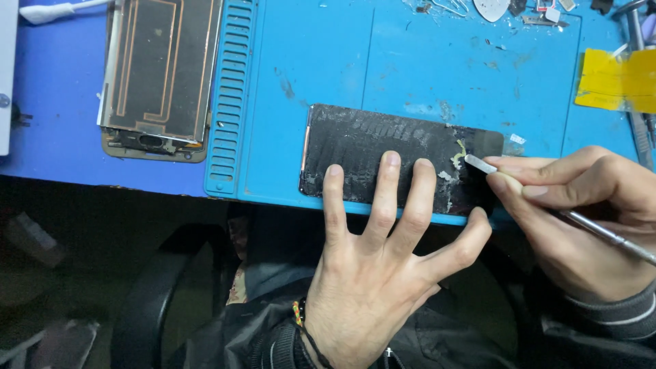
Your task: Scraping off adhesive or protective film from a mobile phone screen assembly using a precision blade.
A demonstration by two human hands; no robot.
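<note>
Item 1, panel (383,160): a flat black rectangular panel, its surface scuffed and flecked with grey residue, lying on the mat (410,68) near its front edge. A thin copper-coloured strip runs down its left end.

Item 2, left hand (383,273): I see it spread flat, nothing gripped, three fingertips pressing the panel's lower half and the thumb reaching to its lower right corner. It pins the panel down.

Item 3, right hand (581,212): closed in a pen-like pinch around a slim metal tool (547,205). The tool's flat pale tip (480,164) touches the panel near its right end, just beside a curl of pale lifted residue (459,154).

Item 4, mat: blue, with moulded ribs along its left side, laid on a darker blue worktop (55,102).

Item 5, second panel (157,68): dark, with copper-coloured tracing, well apart at upper left, on the worktop.

Item 6, yellow sheet (615,78): at the right edge. Small loose parts (533,10) lie along the mat's far edge; too small for me to tell.

Handling note, my judgement: scraping goes best with the tip held shallow to the surface, strokes short and directed away from the pinning fingers, and steady downward pressure from the left hand so the panel does not slide toward the mat's edge. A steep angle would likely gouge the panel.
</note>
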